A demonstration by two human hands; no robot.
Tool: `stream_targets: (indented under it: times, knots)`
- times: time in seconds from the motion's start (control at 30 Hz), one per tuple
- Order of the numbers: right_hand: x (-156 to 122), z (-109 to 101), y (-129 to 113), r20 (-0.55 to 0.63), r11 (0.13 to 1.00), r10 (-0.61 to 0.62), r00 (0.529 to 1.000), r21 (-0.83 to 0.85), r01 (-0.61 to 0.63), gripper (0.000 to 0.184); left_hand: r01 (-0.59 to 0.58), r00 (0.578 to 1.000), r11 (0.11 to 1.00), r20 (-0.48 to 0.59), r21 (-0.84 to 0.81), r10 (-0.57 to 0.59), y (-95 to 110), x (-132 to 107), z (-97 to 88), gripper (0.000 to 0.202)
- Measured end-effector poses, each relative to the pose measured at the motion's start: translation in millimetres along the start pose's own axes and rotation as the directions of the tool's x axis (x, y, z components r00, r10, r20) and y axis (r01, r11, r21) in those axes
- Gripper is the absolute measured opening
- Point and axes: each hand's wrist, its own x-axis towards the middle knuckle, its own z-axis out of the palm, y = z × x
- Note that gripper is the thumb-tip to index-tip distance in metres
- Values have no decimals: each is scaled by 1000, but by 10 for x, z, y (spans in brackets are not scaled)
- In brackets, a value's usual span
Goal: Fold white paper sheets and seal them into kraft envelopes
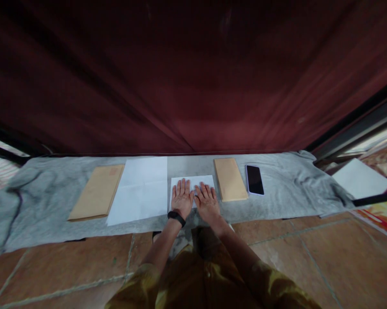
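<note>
Both my hands lie flat, palms down, on a small folded sheet of white paper [191, 180] in front of me. My left hand [182, 197] covers the left part of it, fingers stretched forward, with a black band on the wrist. On the right part rests my right hand [207, 201], its fingers spread. To the left is a larger stack or sheet of white paper [142, 189] with fold creases. A pile of brown envelopes [230, 180] lies just right of my right hand.
Another pile of brown envelopes [98, 191] is at the left. A phone [254, 180] with a dark screen lies at the right on the grey cloth [286, 189]. A dark red curtain [187, 86] hangs behind. Below is a tiled floor [296, 253].
</note>
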Motion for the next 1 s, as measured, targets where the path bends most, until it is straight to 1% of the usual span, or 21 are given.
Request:
stream_targets:
  times: [0.23,0.37,0.57,0.8,1.0]
  knots:
    - [-12,18,-2,1,1000,-3,1000,-28,3,47,21,996,999,81,43,-24,46,-155,-72,58]
    - [0,-2,18,22,999,-8,1000,-43,9,46,33,993,997,115,63,-40,78,-187,-105,57]
    - [18,-40,118,27,998,-44,999,-37,45,47,11,994,998,110,67,-18,74,-186,-130,59]
    - [-29,-88,194,-11,1000,2,1000,-15,-3,47,-10,995,998,99,64,4,87,-205,-156,68]
    - [-85,-91,179,-40,999,50,998,14,-50,48,6,995,999,97,51,-11,100,-205,-160,68]
